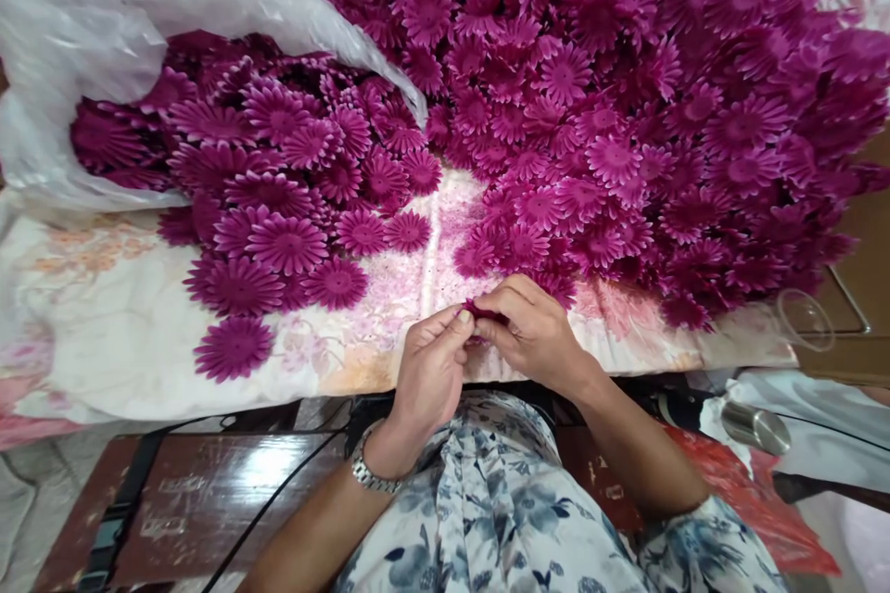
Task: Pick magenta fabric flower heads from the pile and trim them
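Observation:
My left hand (432, 366) and my right hand (532, 329) meet at the near edge of the cloth-covered table (125, 334). Both have their fingers pinched together on one small magenta flower piece (485, 312), which is mostly hidden between the fingertips. A metal watch (372, 473) sits on my left wrist. Larger flat magenta flowers (278, 204) spill from a clear plastic bag (104, 28) on the left. A big heap of smaller magenta flowers (626, 93) covers the right and back of the table.
A single flower (233, 347) lies apart at the front left. A clear cup (805, 320) and a metal cylinder (755, 426) sit at the right edge. A dark wooden bench (209, 500) with black cables runs below, beside a red bag (751, 491).

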`<state>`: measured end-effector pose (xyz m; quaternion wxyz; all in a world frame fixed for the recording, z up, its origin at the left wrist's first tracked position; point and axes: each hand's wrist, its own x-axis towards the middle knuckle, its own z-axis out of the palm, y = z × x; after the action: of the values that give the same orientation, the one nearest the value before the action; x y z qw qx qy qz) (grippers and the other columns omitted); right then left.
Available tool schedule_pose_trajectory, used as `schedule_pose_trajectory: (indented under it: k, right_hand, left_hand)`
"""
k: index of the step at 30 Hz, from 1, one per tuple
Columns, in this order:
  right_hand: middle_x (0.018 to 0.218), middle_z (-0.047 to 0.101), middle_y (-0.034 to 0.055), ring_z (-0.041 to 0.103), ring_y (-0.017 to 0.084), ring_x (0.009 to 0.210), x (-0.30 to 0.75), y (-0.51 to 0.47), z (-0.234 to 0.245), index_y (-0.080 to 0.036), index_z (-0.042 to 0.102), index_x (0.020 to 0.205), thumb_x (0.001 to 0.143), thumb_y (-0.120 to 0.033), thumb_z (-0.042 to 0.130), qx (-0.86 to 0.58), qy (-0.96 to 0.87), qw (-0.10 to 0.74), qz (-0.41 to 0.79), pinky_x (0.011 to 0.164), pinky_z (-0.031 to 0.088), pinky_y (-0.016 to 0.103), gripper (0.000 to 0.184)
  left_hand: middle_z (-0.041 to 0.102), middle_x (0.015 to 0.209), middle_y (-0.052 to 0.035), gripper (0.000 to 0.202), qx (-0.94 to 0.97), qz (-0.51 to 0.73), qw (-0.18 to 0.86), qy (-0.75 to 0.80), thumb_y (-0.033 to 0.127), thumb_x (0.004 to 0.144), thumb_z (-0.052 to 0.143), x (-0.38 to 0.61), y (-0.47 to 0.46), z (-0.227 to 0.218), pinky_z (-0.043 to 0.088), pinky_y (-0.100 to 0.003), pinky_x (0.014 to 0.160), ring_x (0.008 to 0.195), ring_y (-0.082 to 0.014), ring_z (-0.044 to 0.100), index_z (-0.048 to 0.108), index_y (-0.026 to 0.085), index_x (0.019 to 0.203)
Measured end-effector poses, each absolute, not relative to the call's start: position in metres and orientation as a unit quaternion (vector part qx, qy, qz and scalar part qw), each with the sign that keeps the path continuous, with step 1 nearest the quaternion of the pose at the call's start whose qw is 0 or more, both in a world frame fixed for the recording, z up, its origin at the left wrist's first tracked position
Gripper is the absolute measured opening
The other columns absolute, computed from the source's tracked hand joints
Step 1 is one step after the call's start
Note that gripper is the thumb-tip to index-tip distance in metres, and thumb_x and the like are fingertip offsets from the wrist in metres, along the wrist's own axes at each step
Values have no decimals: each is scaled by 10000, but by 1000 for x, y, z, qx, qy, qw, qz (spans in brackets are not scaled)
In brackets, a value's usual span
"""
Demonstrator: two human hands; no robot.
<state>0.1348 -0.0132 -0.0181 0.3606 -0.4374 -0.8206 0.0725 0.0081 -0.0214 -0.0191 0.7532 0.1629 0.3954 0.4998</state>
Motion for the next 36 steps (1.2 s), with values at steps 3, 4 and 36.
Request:
schedule_pose_trajectory:
  k: [3,4,36]
  right_hand:
    - [714,587,24,557,110,680,137,-12,-16,-155,599,826,858,-175,548,-426,-811,378,136,610,484,230,64]
    - [705,593,21,562,105,668,138,-11,-14,-152,604,830,855,-159,549,-427,-806,383,147,607,484,224,61]
    - [1009,635,108,581,239,914,195,-6,9,-183,656,964,805,-245,624,-578,-701,325,-262,804,411,404,173]
  left_hand:
    - [537,546,22,233,171,505,740,409,261,546,805,8,-23,-21,370,-174,479,529,-66,456,624,116,566]
    - [537,544,23,237,177,508,735,413,266,546,808,7,-23,-22,364,-169,477,525,-61,449,628,115,568]
    - [476,544,33,260,177,507,743,398,311,619,772,2,-25,-23,496,-277,661,571,-89,469,590,144,540]
